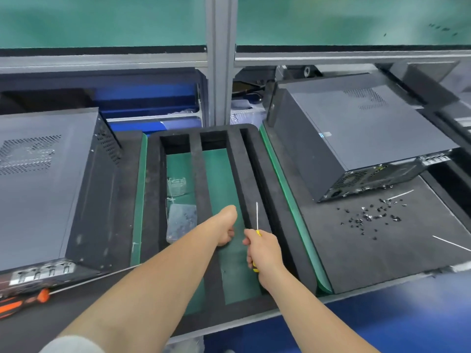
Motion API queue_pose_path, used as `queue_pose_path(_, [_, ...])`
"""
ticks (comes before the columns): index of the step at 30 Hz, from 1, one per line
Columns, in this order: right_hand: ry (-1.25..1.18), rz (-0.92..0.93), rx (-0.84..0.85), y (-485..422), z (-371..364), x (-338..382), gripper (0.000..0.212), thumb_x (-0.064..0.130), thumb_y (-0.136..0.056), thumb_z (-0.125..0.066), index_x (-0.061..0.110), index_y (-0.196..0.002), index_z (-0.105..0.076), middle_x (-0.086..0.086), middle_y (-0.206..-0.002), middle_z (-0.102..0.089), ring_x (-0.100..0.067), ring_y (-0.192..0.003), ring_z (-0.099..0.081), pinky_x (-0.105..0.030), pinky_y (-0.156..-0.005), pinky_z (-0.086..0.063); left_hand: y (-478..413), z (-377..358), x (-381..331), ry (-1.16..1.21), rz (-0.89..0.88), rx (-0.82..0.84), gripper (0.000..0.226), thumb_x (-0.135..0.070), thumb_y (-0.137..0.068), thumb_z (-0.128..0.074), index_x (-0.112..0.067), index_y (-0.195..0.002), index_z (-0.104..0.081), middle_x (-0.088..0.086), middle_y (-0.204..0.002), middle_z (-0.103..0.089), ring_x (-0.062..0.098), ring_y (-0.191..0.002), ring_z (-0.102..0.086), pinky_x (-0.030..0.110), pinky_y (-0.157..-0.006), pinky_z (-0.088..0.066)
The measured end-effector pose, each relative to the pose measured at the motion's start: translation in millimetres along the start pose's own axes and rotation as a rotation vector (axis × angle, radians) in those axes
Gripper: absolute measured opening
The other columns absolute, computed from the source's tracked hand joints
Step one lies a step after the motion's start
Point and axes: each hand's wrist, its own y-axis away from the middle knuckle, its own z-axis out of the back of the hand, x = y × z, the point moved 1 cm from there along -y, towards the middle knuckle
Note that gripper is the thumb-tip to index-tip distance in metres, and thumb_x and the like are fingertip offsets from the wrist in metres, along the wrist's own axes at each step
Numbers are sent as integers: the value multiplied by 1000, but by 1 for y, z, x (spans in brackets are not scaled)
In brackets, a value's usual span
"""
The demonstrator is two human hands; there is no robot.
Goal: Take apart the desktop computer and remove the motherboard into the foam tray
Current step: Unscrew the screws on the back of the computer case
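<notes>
The right hand [262, 250] wraps its fingers round a yellow screwdriver [257, 217] over the foam tray [154, 179]; whether the left hand [226, 225], fingers curled under, holds anything I cannot tell. Both computers, left [46, 187] and right [356, 128], are closed, the motherboard unseen. A careless swing could gouge foam or scatter the loose screws [369, 217]

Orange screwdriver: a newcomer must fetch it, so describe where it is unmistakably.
Start at the closed computer case on the left; in front of it, on the black mat, lies the orange screwdriver. Unlike the slim yellow-handled screwdriver in the right hand, it has a thick orange-and-black handle and nobody holds it.
</notes>
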Motion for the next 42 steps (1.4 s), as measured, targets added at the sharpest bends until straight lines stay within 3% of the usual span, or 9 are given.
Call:
queue_pose_path(8, [9, -17, -9, -1, -2, 4, 20, 28, -94, -58, 13, -81, -62, -1, -55, -52, -16, -42, -46, -22, -39, -34, 2, 4, 6, -15, 80, 68, 75, -54, -104, -38, -5, -159, -26, 11, -165, -30, 25, -152, -30, 41, -121, -24])
queue_pose_path(13, [-14, 61, 38, 9, -20, 22, 25, 32, -98, -60, 14, -80, -62, 0, -54, -50, -17, -46, -46, -22, -39, -34, 41, 26, -4, -39, -122, 182, 48, -41, -106, -39, -7, -134, -57, 17, -139, -59, 33, -122, -60, 48, -111, -44])
queue_pose_path(15, [-55, 118, 88, 17, -39, 39, 28, 34, -99, -61, 15, -78, -63, -1, -54, -48, -16, -44, -44, -24, -39, -35, 70, 46, -17, -32, -311, 110, 33, -32, -103, -45, -12, -115, -68, 13, -115, -73, 27, -91, -68, 39, -89, -57])
queue_pose_path(19, [-103, 260, 218, 54, -100, 85, 29, 34, -95, -65, 24, -67, -65, -4, -62, -48, -17, -46, -41, -29, -47, -31, 134, 119, -40, -176, -679, -94, 16, -23, -93, -59, -19, -95, -75, 3, -98, -79, 24, -84, -73, 38, -76, -60])
queue_pose_path(25, [141, 693, 258, 135, -197, 133, 11, 37, -85, -73, 33, -75, -74, 20, -68, -68, -4, -58, -58, -20, -57, -42, 201, 282, -13, -440, -1087, -501, 32, -8, -92, -51, -27, -104, -74, -13, -92, -76, 1, -93, -69, 19, -78, -53])
queue_pose_path(27, [275, 852, 243, 162, -228, 138, 10, 42, -86, -72, 34, -80, -76, 19, -77, -72, -1, -74, -64, -14, -58, -43, 209, 339, 12, -511, -1115, -525, 35, 0, -87, -53, -23, -105, -73, -11, -95, -75, 7, -99, -69, 25, -90, -53])
queue_pose_path(32, [789, 1128, 305, 207, -304, 131, 27, 43, -100, -60, 35, -75, -65, 7, -77, -51, -24, -81, -56, -35, -66, -34, 213, 457, 77, -945, -1004, -513, 63, -24, -72, -62, -27, -135, -60, -6, -137, -60, 20, -131, -53, 44, -108, -43])
queue_pose_path(37, [946, 1064, 198, 234, -351, 99, 30, 54, -91, -68, 26, -81, -63, 3, -85, -56, -30, -88, -61, -36, -70, -46, 189, 510, 118, -1243, -946, -485, 89, -50, -79, -59, -50, -159, -19, -7, -171, -7, 22, -158, -1, 49, -126, -3])
queue_pose_path(42, [803, 724, 101, 255, -372, 69, 48, 57, -88, -65, 12, -71, -68, -3, -66, -67, -30, -75, -67, -36, -62, -53, 176, 520, 118, -1223, -1047, -490, 64, -60, -92, -46, -60, -153, -26, -8, -169, -15, 17, -156, -6, 42, -124, 0])
